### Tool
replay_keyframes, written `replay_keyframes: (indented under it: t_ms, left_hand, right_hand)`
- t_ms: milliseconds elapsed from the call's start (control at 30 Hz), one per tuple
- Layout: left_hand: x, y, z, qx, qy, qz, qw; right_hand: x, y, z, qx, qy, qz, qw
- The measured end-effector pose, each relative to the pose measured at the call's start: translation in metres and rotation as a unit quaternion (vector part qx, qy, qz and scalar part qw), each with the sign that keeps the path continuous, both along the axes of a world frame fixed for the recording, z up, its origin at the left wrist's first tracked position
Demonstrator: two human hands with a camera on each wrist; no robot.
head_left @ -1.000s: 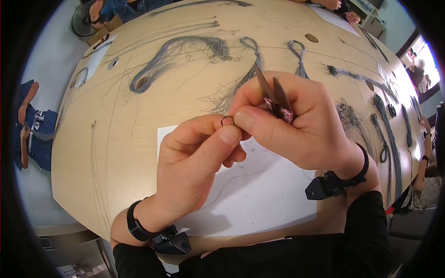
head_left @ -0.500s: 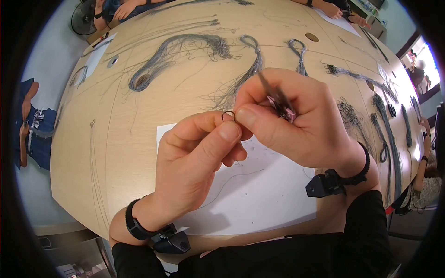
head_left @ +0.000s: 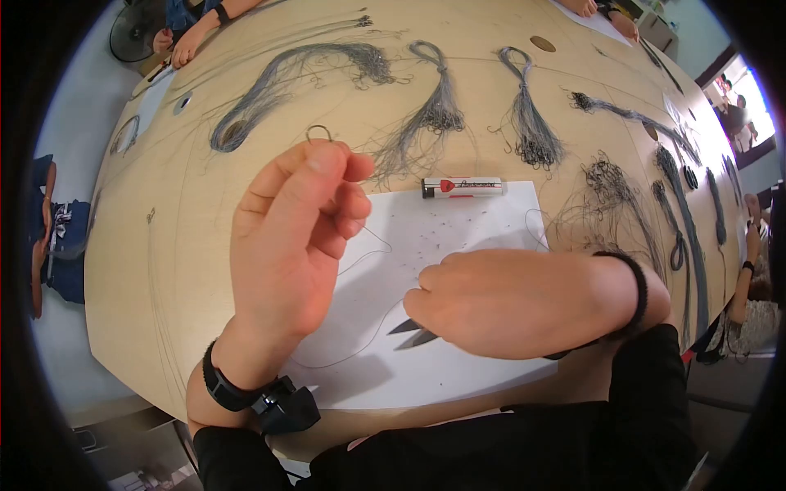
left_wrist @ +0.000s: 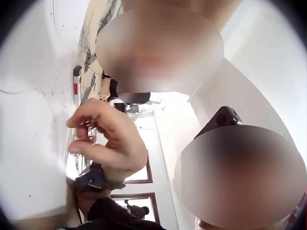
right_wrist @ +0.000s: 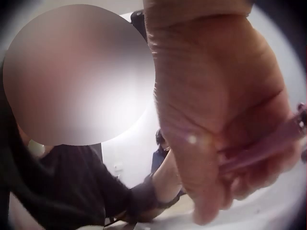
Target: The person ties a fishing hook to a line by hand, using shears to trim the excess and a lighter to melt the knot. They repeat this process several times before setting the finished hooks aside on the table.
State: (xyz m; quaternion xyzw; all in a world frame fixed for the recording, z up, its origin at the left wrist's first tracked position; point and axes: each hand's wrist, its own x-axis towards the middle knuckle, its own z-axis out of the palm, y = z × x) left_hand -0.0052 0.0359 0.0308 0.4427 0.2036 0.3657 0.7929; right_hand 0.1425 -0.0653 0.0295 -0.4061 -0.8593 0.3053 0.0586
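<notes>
Between thumb and forefinger, the left hand (head_left: 291,221) pinches a small dark curved hook (head_left: 319,131), held up above the table left of the white paper (head_left: 360,385). A thin line trails from near that hand over the paper. The right hand (head_left: 516,303) is low over the paper, curled round scissors whose dark blades (head_left: 415,334) point left and stand slightly apart. In the right wrist view the pinkish scissor handle (right_wrist: 259,148) lies across the palm of the right hand (right_wrist: 220,105). The left wrist view shows the right hand (left_wrist: 112,139) with bent fingers.
A white marker (head_left: 463,187) lies at the paper's back edge, with small dark bits scattered in front. Bundles of grey line with hooks (head_left: 532,131) lie behind and to the right, and a long bundle (head_left: 278,82) at the back left. Other people's hands (head_left: 192,41) rest at the table's far side.
The hands have moved apart. The left hand went up and left with the hook; the right hand went down with the scissors and turned its back upward. The marker has come into view.
</notes>
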Motion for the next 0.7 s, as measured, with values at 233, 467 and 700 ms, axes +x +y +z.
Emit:
replay_keyframes:
  t_ms: [233, 467, 700]
  left_hand:
    - [0.0, 0.0, 0.0, -0.006, 0.001, -0.001, 1.0]
    - [-0.002, -0.003, 0.004, -0.006, 0.003, -0.019, 1.0]
    - [-0.002, -0.01, 0.01, -0.025, 0.019, -0.036, 0.999]
  right_hand:
    - [-0.012, -0.01, -0.008, 0.094, -0.045, -0.006, 0.995]
    - [0.017, 0.02, -0.004, 0.278, -0.115, -0.145, 0.943]
    - [0.036, 0.033, -0.025, 0.248, -0.135, -0.19, 0.94]
